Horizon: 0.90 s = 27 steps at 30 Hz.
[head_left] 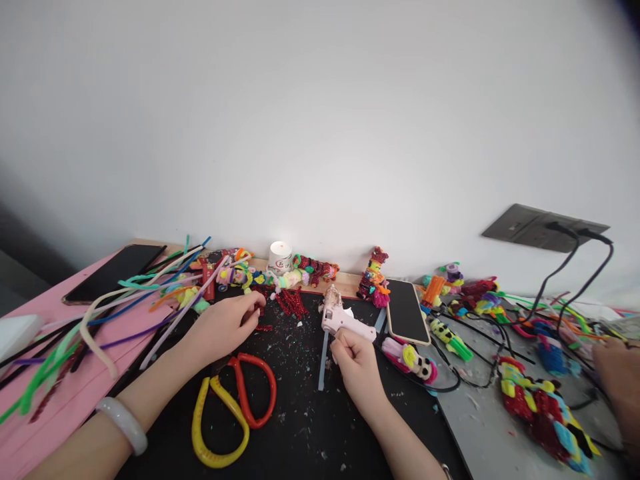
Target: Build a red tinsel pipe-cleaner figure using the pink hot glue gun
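While your right hand (353,360) was closed around the handle of the pink glue gun (340,316), which rested on the black mat (300,427) with its nozzle toward the wall, your left hand (225,323) lay farther left on the mat, fingertips pinched together on a small red piece (261,311) beside the red glittery stems (293,303). Red and yellow scissors (235,407) lay near your left wrist. A phone (406,310) sat just right of the gun, and another person's hand (617,373) rested at the right edge.
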Tool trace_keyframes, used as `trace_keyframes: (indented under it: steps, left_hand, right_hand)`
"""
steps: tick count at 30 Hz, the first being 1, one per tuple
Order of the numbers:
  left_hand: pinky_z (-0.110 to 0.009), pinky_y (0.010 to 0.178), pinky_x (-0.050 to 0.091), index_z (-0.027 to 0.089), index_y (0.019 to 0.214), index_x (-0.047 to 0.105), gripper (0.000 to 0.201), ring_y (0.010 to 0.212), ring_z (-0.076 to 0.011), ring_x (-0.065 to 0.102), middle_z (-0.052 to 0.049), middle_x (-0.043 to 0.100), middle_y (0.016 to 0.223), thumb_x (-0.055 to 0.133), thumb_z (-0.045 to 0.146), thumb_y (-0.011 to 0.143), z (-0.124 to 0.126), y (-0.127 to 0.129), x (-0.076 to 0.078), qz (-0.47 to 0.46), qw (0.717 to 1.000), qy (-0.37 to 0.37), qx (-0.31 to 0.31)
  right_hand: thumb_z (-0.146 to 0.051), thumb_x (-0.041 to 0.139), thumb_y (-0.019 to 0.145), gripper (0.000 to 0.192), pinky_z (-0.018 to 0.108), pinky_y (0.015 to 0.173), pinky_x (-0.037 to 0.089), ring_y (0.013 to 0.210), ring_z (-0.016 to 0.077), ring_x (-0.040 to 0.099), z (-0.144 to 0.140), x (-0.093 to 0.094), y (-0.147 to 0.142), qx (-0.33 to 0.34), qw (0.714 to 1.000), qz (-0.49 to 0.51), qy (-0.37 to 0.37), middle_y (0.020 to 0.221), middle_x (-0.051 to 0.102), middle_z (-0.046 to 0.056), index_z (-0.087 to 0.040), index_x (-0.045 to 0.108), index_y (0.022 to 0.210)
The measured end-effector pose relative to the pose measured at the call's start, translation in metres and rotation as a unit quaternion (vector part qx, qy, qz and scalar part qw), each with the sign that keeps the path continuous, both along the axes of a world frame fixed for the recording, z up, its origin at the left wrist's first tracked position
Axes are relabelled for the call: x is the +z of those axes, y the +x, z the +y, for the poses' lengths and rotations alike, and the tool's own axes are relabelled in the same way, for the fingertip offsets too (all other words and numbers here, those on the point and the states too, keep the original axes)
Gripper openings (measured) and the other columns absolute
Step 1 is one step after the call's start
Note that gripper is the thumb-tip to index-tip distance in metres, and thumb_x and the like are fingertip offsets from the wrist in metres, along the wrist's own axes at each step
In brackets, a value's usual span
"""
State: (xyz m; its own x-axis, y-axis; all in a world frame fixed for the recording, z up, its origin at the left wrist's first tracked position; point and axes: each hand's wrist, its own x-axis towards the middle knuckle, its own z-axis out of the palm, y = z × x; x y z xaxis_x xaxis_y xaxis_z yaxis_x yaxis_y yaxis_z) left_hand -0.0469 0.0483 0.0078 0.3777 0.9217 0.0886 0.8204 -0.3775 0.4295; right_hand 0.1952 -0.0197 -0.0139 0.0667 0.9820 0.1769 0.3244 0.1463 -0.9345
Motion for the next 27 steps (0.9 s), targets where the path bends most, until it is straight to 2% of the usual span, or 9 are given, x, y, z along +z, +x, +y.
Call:
trace_keyframes:
  steps: [3,6,9,13,16,19,23,27]
  left_hand:
    - [-0.025,0.055,0.036,0.021,0.095,0.053,0.017,0.061,-0.0177,0.056,0.001,0.056,0.066,0.04,0.023,0.084,0.001,-0.001,-0.002,-0.009,0.999,0.028,0.019]
    - [-0.026,0.057,0.037,0.02,0.099,0.053,0.021,0.062,-0.0181,0.056,0.0,0.055,0.068,0.038,0.023,0.084,0.003,-0.004,-0.003,-0.017,0.993,0.093,0.078]
    - [-0.028,0.062,0.039,0.019,0.102,0.053,0.024,0.069,-0.0205,0.058,-0.001,0.057,0.073,0.039,0.024,0.083,0.007,-0.01,-0.004,-0.014,0.98,0.149,0.13]
    - [-0.03,0.067,0.043,0.02,0.102,0.055,0.026,0.08,-0.023,0.06,-0.004,0.062,0.088,0.039,0.026,0.082,0.013,-0.016,-0.008,-0.001,0.976,0.159,0.146]
    - [-0.032,0.07,0.044,0.019,0.097,0.057,0.024,0.083,-0.0238,0.06,-0.005,0.063,0.09,0.04,0.028,0.083,0.014,-0.016,-0.009,0.014,0.984,0.132,0.122]
    - [-0.032,0.075,0.046,0.019,0.094,0.06,0.023,0.085,-0.0228,0.061,-0.006,0.063,0.096,0.042,0.031,0.085,0.012,-0.013,-0.009,0.006,0.994,0.099,0.051]
    - [-0.031,0.08,0.046,0.022,0.102,0.061,0.025,0.091,-0.022,0.061,-0.006,0.06,0.109,0.043,0.032,0.087,0.009,-0.008,-0.015,-0.019,0.997,0.068,-0.032]
    - [-0.031,0.081,0.046,0.024,0.102,0.062,0.024,0.092,-0.0223,0.061,-0.007,0.058,0.114,0.045,0.027,0.087,0.01,-0.007,-0.023,-0.023,0.997,0.047,-0.054]
  right_hand:
    - [-0.018,0.044,0.074,0.033,0.023,0.046,0.02,0.049,0.0095,0.023,0.0,0.0,0.0,-0.002,1.0,0.004,-0.004,0.051,0.023,-0.007,-0.023,0.021,0.052]
    - [-0.019,0.045,0.076,0.033,0.024,0.047,0.021,0.049,0.0095,0.023,0.0,0.001,0.0,-0.013,1.0,0.016,-0.003,0.052,0.023,-0.007,-0.023,0.022,0.053]
    - [-0.021,0.046,0.079,0.031,0.024,0.049,0.024,0.051,0.0101,0.028,-0.002,0.003,0.0,-0.012,0.999,0.032,0.002,0.053,0.031,-0.006,-0.022,0.029,0.054]
    - [-0.022,0.048,0.08,0.03,0.024,0.05,0.025,0.053,0.0109,0.031,-0.003,0.007,-0.001,0.007,0.999,0.039,0.003,0.055,0.036,-0.005,-0.021,0.033,0.054]
    - [-0.021,0.049,0.079,0.03,0.024,0.051,0.026,0.055,0.0115,0.034,-0.004,0.007,-0.001,0.017,0.999,0.028,0.012,0.056,0.038,-0.004,-0.02,0.036,0.053]
    - [-0.022,0.048,0.081,0.026,0.024,0.053,0.029,0.056,0.0121,0.038,-0.003,0.006,-0.001,0.037,0.999,0.012,0.007,0.058,0.042,-0.003,-0.019,0.043,0.055]
    - [-0.021,0.045,0.083,0.022,0.024,0.052,0.03,0.056,0.012,0.04,-0.004,0.006,-0.002,0.074,0.997,-0.018,-0.011,0.06,0.046,-0.002,-0.017,0.051,0.062]
    - [-0.018,0.044,0.082,0.022,0.024,0.054,0.032,0.058,0.0121,0.041,-0.005,0.008,-0.004,0.087,0.996,-0.034,0.008,0.063,0.048,0.0,-0.017,0.05,0.061]
